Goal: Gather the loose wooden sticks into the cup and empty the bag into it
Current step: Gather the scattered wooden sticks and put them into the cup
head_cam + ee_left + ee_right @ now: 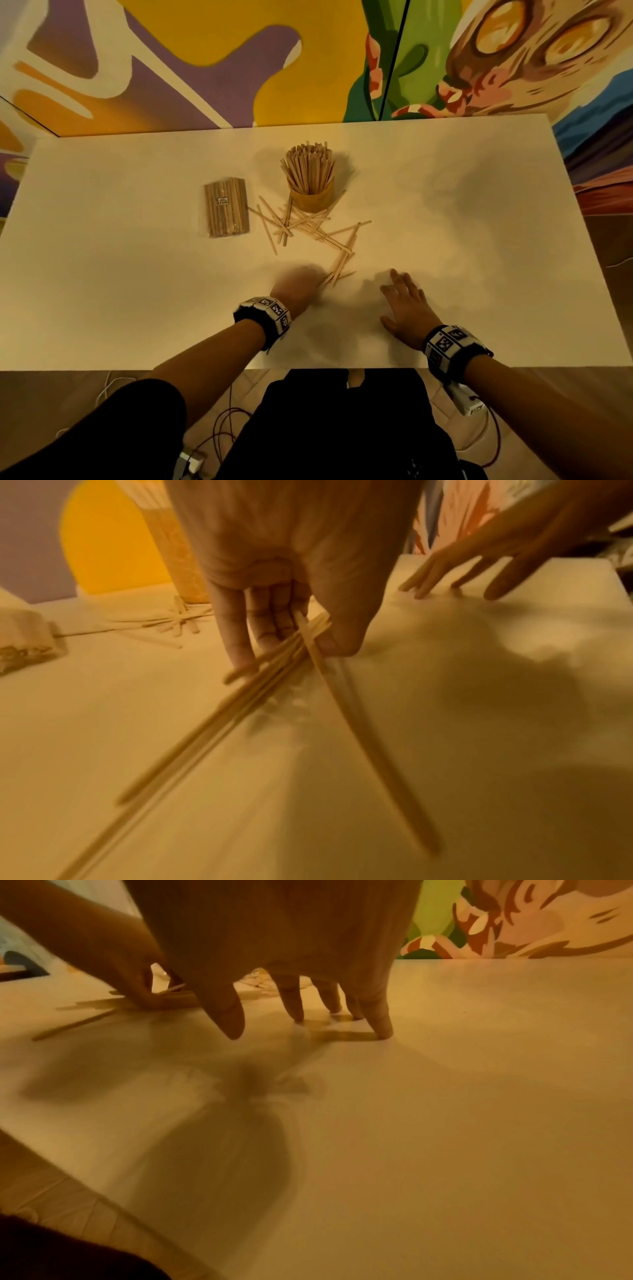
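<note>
Looking from the head: cup [311,198] mid-bench holds many upright sticks; loose sticks [308,226] fan toward the near edge, bag [226,209] unopened, long axis far-to-near. Left wrist: left hand [284,593] pinches several sticks running nearward. Right wrist: right hand [291,969] spread, fingertips on bench [479,1096].

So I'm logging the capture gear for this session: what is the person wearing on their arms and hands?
Both forearms are bare, and both the left hand and right hand are ungloved. Each wrist carries a black band with white blocks printed with black square-pattern markers: left wristband, right wristband. A small white device hangs below the right band.
</note>
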Action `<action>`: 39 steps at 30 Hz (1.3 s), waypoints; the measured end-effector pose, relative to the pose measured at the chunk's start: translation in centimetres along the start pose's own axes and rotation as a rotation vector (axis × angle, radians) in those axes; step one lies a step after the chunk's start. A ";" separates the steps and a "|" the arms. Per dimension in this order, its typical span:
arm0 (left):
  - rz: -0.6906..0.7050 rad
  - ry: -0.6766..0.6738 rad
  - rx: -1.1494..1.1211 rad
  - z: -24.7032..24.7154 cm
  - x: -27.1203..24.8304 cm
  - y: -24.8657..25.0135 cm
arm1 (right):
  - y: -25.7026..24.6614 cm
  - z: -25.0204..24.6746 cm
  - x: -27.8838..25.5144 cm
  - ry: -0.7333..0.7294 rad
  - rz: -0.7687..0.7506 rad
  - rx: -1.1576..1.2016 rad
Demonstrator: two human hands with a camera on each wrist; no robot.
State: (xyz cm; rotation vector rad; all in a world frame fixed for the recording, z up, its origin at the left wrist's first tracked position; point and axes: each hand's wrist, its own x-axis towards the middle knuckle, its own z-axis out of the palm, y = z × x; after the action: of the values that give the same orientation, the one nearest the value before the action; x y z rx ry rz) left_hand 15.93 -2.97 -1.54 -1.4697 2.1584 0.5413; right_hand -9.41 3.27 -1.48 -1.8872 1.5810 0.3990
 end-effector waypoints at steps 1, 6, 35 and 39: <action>0.035 -0.006 0.014 0.1 -0.1 -0.4 | 0.0 -0.2 0.1 0.018 0.002 0.042; 0.196 0.064 0.087 0.8 -0.7 -2.3 | -0.8 -1.9 0.7 0.102 0.012 0.262; 0.183 0.029 -1.297 -8.0 -3.2 -2.5 | -9.4 -14.1 6.1 -0.002 -0.040 1.353; 0.137 0.007 -1.526 -8.1 -3.2 -2.3 | -10.2 -15.0 6.8 0.022 -0.057 1.337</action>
State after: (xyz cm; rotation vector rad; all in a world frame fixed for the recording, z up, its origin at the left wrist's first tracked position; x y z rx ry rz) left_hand 17.79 -5.95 6.79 -1.8319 1.7016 2.5557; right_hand -0.57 -10.79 8.52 -0.8555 1.2284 -0.6017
